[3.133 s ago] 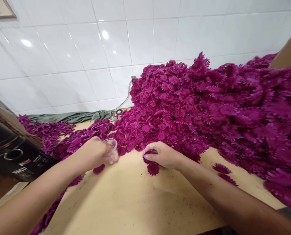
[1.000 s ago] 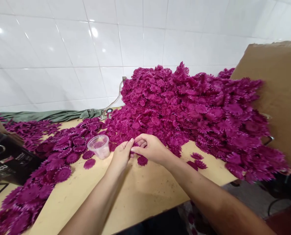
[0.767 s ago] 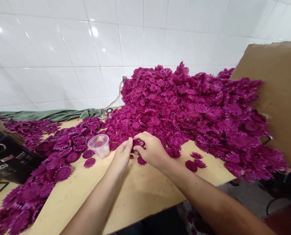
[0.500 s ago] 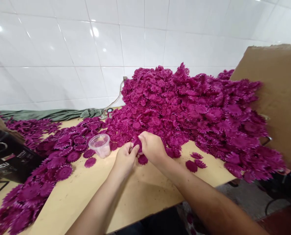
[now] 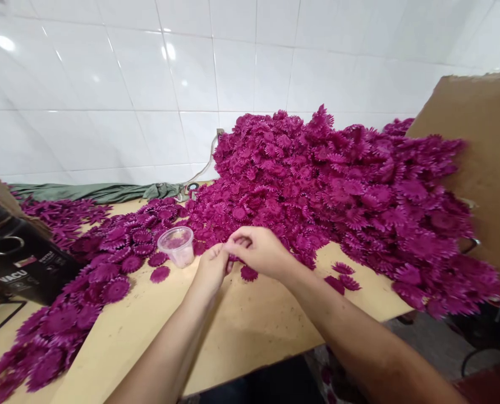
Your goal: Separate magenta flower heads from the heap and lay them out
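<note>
Over the table's middle, my left hand [image 5: 212, 268] and my right hand [image 5: 260, 251] meet at the fingertips. Both are closed in a pinch, thumbs and fingers pressed together. Whatever lies between the fingertips is hidden or too small to name. Just below my right hand, a magenta artificial flower disc [image 5: 248, 273] lies on the table [image 5: 258, 320]. A clear plastic cup [image 5: 176, 247] with pale contents stands left of my left hand. Close to the cup is another flower disc [image 5: 159, 274].
A large heap of magenta flower pieces [image 5: 300, 179] rises behind my hands. More flower discs [image 5: 104, 272] spread along the left. A black box [image 5: 26, 258] stands far left, a cardboard sheet [image 5: 477, 146] far right. Green cloth [image 5: 93, 192] lies along the tiled wall [image 5: 106, 67].
A magenta flower piece showed between my fingers before; now none is visible there. My hands have shifted slightly left, fingertips drawn together. The whole view has moved a little.
</note>
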A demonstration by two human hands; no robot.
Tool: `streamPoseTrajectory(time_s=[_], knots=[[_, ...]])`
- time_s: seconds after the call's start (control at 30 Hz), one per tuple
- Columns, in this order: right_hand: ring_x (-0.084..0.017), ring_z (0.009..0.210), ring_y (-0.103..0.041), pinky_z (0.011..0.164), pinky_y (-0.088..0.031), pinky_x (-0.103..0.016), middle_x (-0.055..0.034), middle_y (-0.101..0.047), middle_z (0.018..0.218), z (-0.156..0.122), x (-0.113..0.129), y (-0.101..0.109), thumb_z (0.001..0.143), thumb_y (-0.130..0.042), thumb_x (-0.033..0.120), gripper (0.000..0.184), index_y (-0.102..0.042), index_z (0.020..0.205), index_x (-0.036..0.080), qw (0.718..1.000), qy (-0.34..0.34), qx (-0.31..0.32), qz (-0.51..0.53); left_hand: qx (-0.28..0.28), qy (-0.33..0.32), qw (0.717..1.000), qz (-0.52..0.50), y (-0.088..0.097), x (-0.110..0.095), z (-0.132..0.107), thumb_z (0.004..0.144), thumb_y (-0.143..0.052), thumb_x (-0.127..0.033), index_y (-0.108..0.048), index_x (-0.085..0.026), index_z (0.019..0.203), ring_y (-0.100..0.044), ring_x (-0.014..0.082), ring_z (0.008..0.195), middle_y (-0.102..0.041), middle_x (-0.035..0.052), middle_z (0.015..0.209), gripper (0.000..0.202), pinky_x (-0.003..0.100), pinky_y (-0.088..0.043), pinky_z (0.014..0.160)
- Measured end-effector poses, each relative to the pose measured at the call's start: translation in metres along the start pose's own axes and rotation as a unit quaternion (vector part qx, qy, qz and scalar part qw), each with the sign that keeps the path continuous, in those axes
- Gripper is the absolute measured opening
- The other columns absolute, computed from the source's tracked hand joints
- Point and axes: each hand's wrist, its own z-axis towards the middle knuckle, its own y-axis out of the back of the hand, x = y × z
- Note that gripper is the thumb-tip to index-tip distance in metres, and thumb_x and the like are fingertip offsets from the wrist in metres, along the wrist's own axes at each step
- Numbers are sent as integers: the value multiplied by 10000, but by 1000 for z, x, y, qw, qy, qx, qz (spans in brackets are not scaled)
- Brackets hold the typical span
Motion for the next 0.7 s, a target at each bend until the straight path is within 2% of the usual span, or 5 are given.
streamPoseTrajectory(time_s=[0.23, 0.4, 0.53, 0.63, 0.7], knots=[[-88, 492, -540, 528, -461, -220, 54, -533, 526, -5, -4, -14, 654, -582, 43, 150, -495, 671, 164, 971, -116, 37, 206, 26, -13, 999, 14, 2, 3, -9, 635, -563, -551, -521, -159, 587, -448, 102, 480, -528, -10, 491, 397, 224, -320, 487], [-92, 539, -542, 554, -439, -209, 42, -539, 561, 5, -23, -5, 703, -521, 82, 110, -506, 644, 174, 990, -72, -109, 60, 50, -104, 988, 101, 0, -4, -21, 636, -603, -379, -485, -175, 538, -410, 99, 522, -468, -36, 519, 254, 225, -330, 524], [-130, 574, -585, 627, -465, -270, -1, -590, 622, 24, -36, 24, 785, -457, 161, 105, -557, 754, 162, 973, -109, -197, -45, 47, -112, 987, 104, 8, -9, -24, 636, -601, -386, -461, -187, 534, -402, 96, 512, -450, -46, 506, 264, 224, -326, 521], [-203, 863, -607, 837, -431, -360, -93, -648, 850, 29, -29, 41, 806, -469, 230, 173, -616, 839, 145, 972, -75, -205, -91, 27, -95, 991, 94, 16, -6, -16, 639, -598, -445, -413, -194, 496, -360, 83, 456, -423, -55, 446, 343, 221, -287, 479], [-251, 1107, -494, 974, -324, -420, -138, -597, 1094, 23, -17, 40, 783, -525, 268, 221, -640, 928, 146, 968, -25, -208, -139, 13, -86, 994, 70, 19, -2, -9, 615, -608, -498, -387, -195, 474, -301, 68, 418, -374, -68, 407, 400, 218, -237, 443]])
